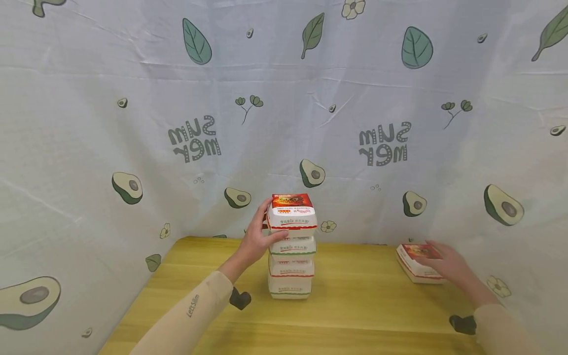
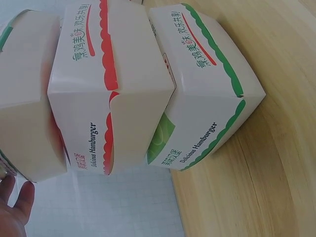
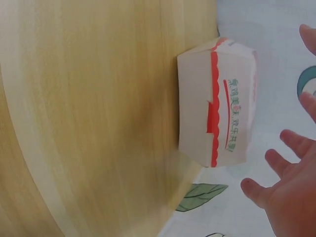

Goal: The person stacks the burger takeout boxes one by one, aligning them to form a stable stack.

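A stack of white cardboard hamburger boxes stands upright mid-table, with red and green scalloped trims alternating. My left hand (image 1: 259, 236) holds the top hamburger box (image 1: 293, 220) at its left side, thumb across the lower front and fingers up along the left edge. Lower in the stack, a red-trimmed box (image 2: 84, 74) and the green-trimmed bottom box (image 2: 197, 84) fill much of the left wrist view. Far to the right sits another red-trimmed hamburger box (image 3: 222, 103). Over its top my right hand (image 1: 448, 264) reaches with fingers spread, and the right wrist view shows them apart from the box.
The yellow wood-grain table (image 1: 355, 305) carries the boxes. Behind it and at both sides hangs a pale curtain (image 1: 284, 123) printed with avocados and leaves, close to the table's back edge. The right-hand box lies near the table's back right corner.
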`<act>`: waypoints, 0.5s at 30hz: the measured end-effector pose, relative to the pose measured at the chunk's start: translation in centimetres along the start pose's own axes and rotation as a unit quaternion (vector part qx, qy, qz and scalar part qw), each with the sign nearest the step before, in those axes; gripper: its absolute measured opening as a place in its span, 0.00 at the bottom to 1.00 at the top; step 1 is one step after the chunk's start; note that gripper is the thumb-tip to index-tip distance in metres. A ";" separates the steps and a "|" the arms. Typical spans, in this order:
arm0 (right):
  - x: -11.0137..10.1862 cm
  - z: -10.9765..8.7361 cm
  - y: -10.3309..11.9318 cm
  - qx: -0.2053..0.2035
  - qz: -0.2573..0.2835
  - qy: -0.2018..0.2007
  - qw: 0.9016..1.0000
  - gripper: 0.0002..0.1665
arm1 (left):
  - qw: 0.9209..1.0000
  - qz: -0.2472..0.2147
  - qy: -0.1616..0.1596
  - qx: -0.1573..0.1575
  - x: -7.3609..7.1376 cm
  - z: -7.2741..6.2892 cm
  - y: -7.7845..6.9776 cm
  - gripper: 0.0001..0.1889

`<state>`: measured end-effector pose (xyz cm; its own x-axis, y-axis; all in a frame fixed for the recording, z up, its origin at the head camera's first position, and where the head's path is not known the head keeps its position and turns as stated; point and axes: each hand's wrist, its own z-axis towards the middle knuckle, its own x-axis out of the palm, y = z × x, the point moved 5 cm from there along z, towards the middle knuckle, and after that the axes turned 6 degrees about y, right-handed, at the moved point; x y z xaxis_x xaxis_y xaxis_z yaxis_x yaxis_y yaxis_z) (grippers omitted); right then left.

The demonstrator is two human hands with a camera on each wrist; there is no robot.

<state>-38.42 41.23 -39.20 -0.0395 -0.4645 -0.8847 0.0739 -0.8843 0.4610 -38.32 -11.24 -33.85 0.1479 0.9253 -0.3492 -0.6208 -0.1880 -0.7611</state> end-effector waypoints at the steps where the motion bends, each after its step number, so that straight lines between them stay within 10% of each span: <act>1: 0.1 0.0 -0.2 0.004 0.002 0.002 1.000 0.56 | 1.000 0.001 0.000 0.000 0.0 0.0 0.0 0.48; 15: 1.1 -0.4 -1.8 0.009 -0.005 0.045 0.999 0.59 | 1.000 -0.009 0.009 -0.005 0.1 0.2 0.1 0.48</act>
<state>-38.22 42.37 -41.06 0.0495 -0.4510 -0.8912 0.0566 -0.8896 0.4533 -38.50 -11.09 -33.92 0.1730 0.9223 -0.3455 -0.6101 -0.1751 -0.7728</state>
